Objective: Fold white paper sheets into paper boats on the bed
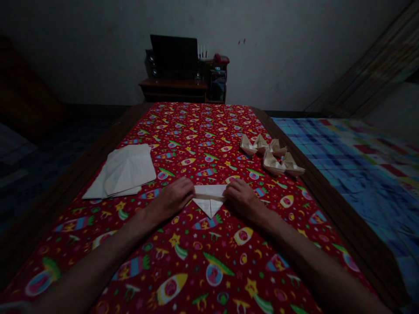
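Observation:
A partly folded sheet of paper [210, 192] lies on the red patterned cloth, with a straight edge at the far side and a triangular point toward me. My left hand [178, 194] grips its left end, fingers curled down onto it. At the opposite end, my right hand [241, 196] has its fingers closed over the right corner. Both corners of the paper are hidden under my fingers. Off to the left rests a stack of creased paper sheets [131, 170]. Several folded paper boats [275, 163] stand grouped on the right.
The red cloth [209, 248] covers a long table with dark wooden edges [366, 244]. Beyond its far end are a desk with a black monitor [175, 56], speakers and a red telephone [221, 58]. A blue checked cover [314, 148] spreads along the right side.

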A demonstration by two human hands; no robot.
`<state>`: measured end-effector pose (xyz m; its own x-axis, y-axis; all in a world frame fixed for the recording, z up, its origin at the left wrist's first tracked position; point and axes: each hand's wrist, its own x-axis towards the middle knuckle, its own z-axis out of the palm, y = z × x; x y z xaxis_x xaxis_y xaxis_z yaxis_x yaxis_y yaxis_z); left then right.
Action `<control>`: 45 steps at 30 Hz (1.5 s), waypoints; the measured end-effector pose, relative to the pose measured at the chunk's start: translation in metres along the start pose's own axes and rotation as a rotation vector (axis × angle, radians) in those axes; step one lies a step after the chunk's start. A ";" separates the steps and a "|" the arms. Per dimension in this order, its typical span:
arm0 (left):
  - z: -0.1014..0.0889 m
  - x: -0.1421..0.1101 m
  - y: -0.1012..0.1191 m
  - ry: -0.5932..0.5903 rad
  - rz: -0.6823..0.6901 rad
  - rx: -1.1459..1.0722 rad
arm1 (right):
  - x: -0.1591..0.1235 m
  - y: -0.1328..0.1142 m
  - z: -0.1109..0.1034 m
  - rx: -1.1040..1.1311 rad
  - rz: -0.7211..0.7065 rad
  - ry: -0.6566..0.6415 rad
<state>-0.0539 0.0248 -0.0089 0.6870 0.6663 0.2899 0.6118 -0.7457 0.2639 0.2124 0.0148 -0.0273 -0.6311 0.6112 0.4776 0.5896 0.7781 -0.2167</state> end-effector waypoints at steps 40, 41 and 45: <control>0.013 -0.029 0.053 -0.162 0.054 0.086 | -0.035 -0.049 -0.015 -0.141 0.065 -0.197; 0.012 -0.031 0.050 -0.163 0.052 0.095 | -0.036 -0.049 -0.017 -0.149 0.071 -0.186; 0.010 -0.041 0.034 -0.165 0.039 0.129 | -0.036 -0.048 -0.020 -0.159 0.111 -0.133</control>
<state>-0.0573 -0.0284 -0.0212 0.7596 0.6351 0.1403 0.6214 -0.7723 0.1319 0.2172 -0.0474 -0.0173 -0.6129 0.7136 0.3393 0.7244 0.6789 -0.1196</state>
